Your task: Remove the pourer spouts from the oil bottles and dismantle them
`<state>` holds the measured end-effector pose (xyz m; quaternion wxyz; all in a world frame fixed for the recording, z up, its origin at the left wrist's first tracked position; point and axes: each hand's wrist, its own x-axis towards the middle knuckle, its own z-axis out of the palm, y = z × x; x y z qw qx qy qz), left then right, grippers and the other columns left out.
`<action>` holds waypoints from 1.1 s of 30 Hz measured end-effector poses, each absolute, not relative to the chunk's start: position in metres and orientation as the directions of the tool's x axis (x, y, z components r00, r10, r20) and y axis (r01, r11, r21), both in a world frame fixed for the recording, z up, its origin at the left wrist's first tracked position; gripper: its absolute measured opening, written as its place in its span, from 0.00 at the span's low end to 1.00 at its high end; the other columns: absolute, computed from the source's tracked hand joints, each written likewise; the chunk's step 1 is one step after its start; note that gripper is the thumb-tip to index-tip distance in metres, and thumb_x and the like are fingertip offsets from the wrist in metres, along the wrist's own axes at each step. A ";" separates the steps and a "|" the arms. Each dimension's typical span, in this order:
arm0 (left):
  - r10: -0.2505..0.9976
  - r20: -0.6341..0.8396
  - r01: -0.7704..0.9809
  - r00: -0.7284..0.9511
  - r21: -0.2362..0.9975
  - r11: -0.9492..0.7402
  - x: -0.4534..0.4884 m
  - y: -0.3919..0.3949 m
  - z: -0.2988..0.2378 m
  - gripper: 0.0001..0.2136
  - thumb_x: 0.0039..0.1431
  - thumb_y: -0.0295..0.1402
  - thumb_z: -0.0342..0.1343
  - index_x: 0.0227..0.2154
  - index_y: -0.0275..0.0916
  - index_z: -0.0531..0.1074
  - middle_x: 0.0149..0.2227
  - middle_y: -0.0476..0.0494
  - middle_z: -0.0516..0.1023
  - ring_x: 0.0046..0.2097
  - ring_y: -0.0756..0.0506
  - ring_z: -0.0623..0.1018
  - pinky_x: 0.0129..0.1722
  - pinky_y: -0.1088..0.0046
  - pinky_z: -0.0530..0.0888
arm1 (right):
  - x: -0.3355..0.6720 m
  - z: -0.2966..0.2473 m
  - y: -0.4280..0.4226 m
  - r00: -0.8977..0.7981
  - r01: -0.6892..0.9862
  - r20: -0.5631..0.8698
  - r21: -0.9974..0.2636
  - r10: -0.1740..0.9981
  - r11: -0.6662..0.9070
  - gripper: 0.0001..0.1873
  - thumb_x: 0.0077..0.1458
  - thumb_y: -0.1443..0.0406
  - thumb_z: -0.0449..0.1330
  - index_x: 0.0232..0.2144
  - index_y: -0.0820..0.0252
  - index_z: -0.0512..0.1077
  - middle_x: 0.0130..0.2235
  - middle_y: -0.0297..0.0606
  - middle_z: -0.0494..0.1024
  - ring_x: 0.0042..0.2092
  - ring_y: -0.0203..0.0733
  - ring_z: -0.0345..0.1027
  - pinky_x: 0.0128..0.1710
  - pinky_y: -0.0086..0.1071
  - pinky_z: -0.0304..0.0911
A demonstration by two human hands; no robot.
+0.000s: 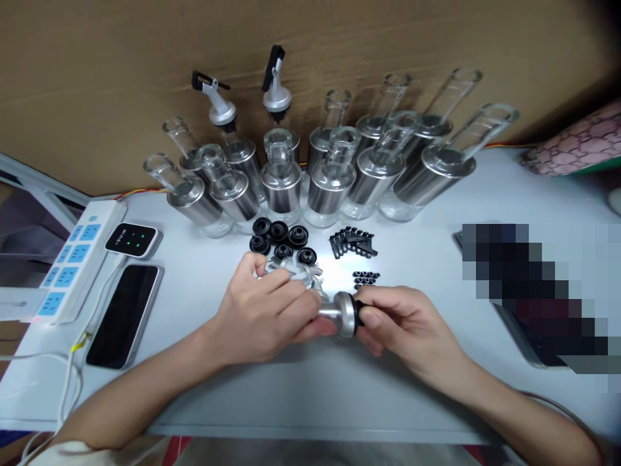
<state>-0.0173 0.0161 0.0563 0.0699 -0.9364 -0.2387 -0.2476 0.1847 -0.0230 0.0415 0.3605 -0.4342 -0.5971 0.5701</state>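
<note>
Over the front middle of the table, both hands hold one silver pourer spout (344,314). My left hand (272,310) is closed around its narrow end, which the fingers hide. With thumb and fingertips, my right hand (402,327) grips the black stopper at its wide end. The spout lies roughly level between them. Just beyond my left hand are loose silver spouts (303,268), partly covered by it. Several round black stoppers (298,234) lie behind those. To their right are a cluster of black levers (353,244) and rows of small black caps (366,279).
Several glass bottles with steel sleeves (284,193) stand at the back against cardboard (310,39); two carry pourers (223,115). On the left are a power strip (80,259), a small hotspot device (133,239) and a phone (125,317). A dark device (524,336) lies right, partly pixelated.
</note>
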 end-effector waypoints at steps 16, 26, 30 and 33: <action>0.658 -0.029 0.438 0.753 0.768 -0.468 -0.022 0.017 0.066 0.24 0.71 0.42 0.34 0.19 0.38 0.58 0.19 0.56 0.61 0.24 0.52 0.56 0.33 0.73 0.58 | 0.186 0.040 -0.024 -0.361 0.294 0.287 -0.868 0.887 0.400 0.20 0.61 0.62 0.54 0.18 0.58 0.60 0.16 0.27 0.62 0.18 0.28 0.53 0.17 0.23 0.50; 0.644 0.142 0.458 0.752 0.589 -0.665 -0.018 0.011 0.068 0.22 0.71 0.39 0.35 0.23 0.37 0.63 0.21 0.55 0.65 0.24 0.53 0.63 0.31 0.74 0.59 | 0.194 0.040 -0.019 -0.433 0.385 0.395 -0.732 0.810 0.562 0.08 0.62 0.63 0.52 0.30 0.57 0.63 0.24 0.31 0.69 0.25 0.31 0.63 0.25 0.24 0.59; 0.554 0.308 0.455 0.774 0.338 -0.824 -0.013 0.006 0.063 0.21 0.71 0.37 0.36 0.22 0.37 0.63 0.21 0.53 0.67 0.24 0.52 0.63 0.29 0.74 0.58 | 0.195 0.043 -0.019 -0.426 0.353 0.329 -0.797 0.843 0.489 0.11 0.65 0.60 0.50 0.30 0.57 0.63 0.25 0.30 0.68 0.26 0.31 0.62 0.25 0.23 0.60; 0.515 0.386 0.468 0.765 0.215 -0.857 -0.014 0.007 0.064 0.23 0.72 0.36 0.35 0.22 0.37 0.63 0.20 0.53 0.67 0.23 0.52 0.59 0.29 0.73 0.57 | 0.195 0.042 -0.022 -0.436 0.330 0.318 -0.814 0.842 0.479 0.08 0.64 0.62 0.52 0.32 0.57 0.64 0.26 0.31 0.69 0.26 0.32 0.64 0.26 0.25 0.62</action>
